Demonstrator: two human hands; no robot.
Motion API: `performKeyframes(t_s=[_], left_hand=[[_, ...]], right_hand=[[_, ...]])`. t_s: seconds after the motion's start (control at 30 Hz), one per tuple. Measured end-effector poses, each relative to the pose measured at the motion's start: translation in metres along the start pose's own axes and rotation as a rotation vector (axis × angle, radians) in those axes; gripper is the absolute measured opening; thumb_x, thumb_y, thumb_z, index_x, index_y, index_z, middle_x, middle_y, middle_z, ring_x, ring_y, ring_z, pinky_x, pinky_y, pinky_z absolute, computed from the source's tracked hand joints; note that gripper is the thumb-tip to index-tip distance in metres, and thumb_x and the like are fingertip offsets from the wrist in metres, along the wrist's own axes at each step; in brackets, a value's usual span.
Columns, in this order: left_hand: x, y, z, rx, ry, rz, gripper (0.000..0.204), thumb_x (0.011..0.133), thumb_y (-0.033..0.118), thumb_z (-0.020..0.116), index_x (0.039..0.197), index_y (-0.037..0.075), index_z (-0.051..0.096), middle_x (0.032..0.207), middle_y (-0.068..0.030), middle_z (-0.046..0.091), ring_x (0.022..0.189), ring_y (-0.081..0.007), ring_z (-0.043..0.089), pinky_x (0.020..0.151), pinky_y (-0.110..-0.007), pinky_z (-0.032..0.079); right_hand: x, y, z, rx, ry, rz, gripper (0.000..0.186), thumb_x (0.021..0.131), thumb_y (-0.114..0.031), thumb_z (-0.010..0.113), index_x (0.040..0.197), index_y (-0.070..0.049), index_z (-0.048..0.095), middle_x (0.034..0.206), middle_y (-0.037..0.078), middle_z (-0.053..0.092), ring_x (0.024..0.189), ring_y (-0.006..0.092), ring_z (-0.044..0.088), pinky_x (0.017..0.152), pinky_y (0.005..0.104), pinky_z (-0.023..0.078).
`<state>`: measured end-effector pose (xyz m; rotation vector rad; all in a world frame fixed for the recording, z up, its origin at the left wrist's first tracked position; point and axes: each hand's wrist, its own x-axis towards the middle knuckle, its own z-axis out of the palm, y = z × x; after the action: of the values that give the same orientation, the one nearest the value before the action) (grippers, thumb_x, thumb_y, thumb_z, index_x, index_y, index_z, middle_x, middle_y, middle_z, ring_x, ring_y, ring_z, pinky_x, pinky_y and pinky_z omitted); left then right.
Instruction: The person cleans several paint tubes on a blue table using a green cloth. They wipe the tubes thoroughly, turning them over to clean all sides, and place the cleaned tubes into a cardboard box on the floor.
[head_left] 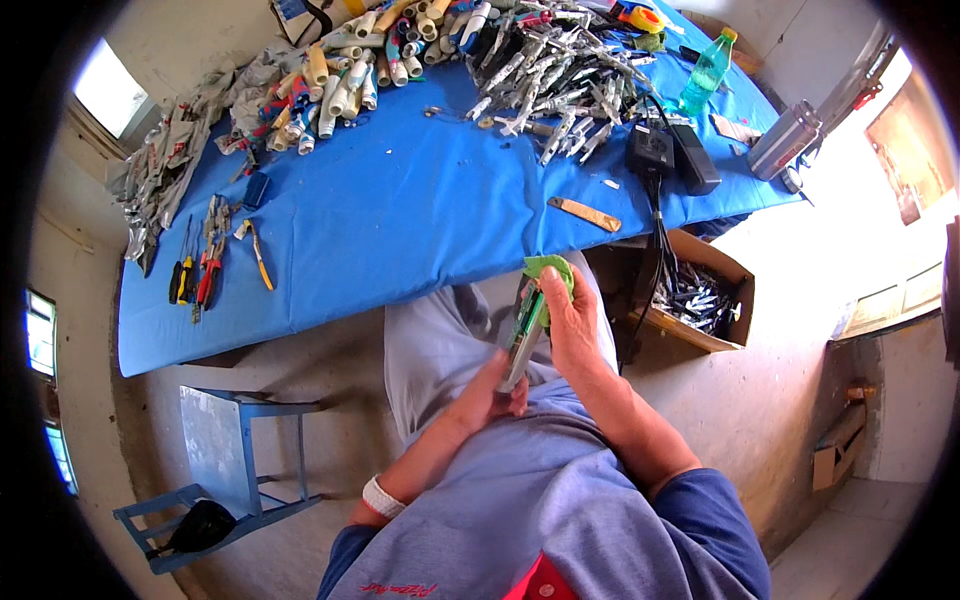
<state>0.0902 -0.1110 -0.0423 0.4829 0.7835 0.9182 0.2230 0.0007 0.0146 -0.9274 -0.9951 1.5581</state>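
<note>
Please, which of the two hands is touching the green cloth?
The right hand, thumb on the green cloth; the left hand holds the lower end of the thin device.

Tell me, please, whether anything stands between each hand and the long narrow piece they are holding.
Yes, at the right hand: what looks like a green cloth lies between it and the upper end of the long narrow piece. At the left hand, nothing visible stands between.
</note>
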Motion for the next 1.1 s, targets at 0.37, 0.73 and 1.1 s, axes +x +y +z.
performKeyframes(t_s=[0.37,0.73,1.1], left_hand=[[-0.002,0.016,0.019,-0.22,0.29,0.022,0.052,0.1,0.067,0.041,0.1,0.017,0.057,0.072,-0.0011,0.05,0.059,-0.0142,0.047,0.06,-0.031,0.047],[-0.002,0.021,0.032,0.39,0.237,0.066,0.077,0.096,0.078,0.031,0.075,0.009,0.059,0.065,-0.0046,0.059,0.052,-0.0098,0.046,0.048,-0.025,0.033],[-0.007,0.081,-0.004,0.596,0.351,0.221,0.063,0.097,0.064,0.052,0.08,0.005,0.064,0.068,-0.0018,0.059,0.054,-0.0068,0.046,0.048,-0.026,0.036]], right_hand=[[-0.055,0.021,0.016,-0.269,-0.247,0.312,0.036,0.1,-0.036,0.063,0.108,-0.001,0.058,0.082,0.005,0.062,0.055,0.0117,0.056,0.042,0.025,0.044],[0.012,-0.004,0.005,0.068,-0.077,0.067,0.034,0.103,-0.034,0.06,0.115,-0.003,0.063,0.092,0.006,0.068,0.074,0.0099,0.06,0.066,0.0254,0.05],[0.043,-0.022,0.033,-0.138,-0.054,-0.185,0.032,0.103,-0.029,0.059,0.114,0.0,0.064,0.094,0.008,0.07,0.082,0.0153,0.067,0.074,0.0279,0.053]])
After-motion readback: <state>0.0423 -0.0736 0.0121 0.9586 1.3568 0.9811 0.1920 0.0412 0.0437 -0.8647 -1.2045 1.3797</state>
